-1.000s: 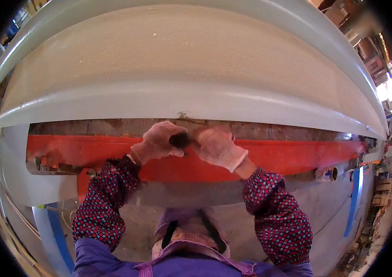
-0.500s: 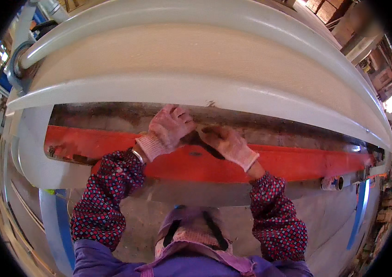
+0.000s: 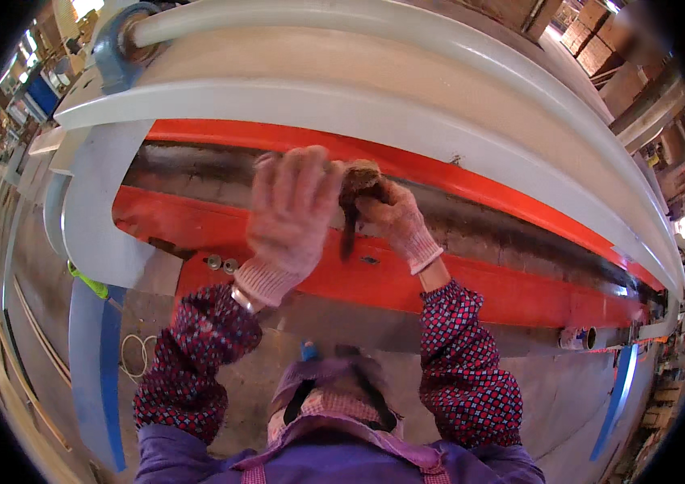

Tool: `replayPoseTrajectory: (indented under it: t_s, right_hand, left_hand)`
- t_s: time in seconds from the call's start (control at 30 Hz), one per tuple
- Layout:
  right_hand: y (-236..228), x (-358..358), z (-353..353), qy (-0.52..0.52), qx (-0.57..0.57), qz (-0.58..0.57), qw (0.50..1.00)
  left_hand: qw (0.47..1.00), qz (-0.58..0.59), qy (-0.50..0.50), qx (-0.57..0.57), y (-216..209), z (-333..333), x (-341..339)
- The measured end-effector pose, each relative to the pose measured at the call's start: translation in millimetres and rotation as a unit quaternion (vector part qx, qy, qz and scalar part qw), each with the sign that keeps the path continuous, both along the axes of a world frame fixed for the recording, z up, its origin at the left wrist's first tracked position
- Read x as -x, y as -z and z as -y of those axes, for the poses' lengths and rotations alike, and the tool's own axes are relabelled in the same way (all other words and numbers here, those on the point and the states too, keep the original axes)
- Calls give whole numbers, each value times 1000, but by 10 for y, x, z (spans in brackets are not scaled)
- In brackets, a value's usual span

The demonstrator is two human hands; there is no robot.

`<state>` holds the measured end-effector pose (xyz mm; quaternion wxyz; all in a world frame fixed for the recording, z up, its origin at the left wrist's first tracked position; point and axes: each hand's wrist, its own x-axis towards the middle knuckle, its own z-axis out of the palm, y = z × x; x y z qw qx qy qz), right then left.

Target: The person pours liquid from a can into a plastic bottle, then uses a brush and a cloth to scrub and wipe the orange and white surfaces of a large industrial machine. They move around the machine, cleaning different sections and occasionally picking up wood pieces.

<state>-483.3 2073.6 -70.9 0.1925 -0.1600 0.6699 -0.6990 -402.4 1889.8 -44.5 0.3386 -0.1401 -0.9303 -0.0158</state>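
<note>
In my right hand (image 3: 395, 216), which wears a pale pink work glove, is a dark brown wad (image 3: 361, 179), rag-like, with a dark strip hanging below it. The fingers are bent round it; its exact kind I cannot make out. Just to its left is my left hand (image 3: 292, 206), also gloved and smeared by motion. Its fingers are stretched out with nothing visible in them. Both hands are over a long dark channel (image 3: 471, 218) between red-painted metal edges (image 3: 447, 274).
Beyond the channel runs a pale bar (image 3: 326, 109) before a broad cream surface (image 3: 342, 64) and a long roller (image 3: 407, 24). Two small metal rings (image 3: 222, 264) lie by my left wrist. A green-handled tool (image 3: 88, 279) sits at left, a pipe end (image 3: 588, 337) at right.
The view has shifted, showing more of the channel and its far red edge. My left hand has straightened its fingers and risen; my right hand now holds the brown wad upright.
</note>
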Motion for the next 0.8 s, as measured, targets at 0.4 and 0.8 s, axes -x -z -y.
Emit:
replayPoseTrajectory:
  t_s: [0.4, 0.8]
  right_hand:
    - [452, -223, 467, 112, -81, -315, 939]
    - [38, -562, 694, 197, -29, -400, 895]
  left_hand:
    - [928, 196, -115, -296, 793, 233, -1296]
    - [910, 194, -88, -354, 789, 314, -1612]
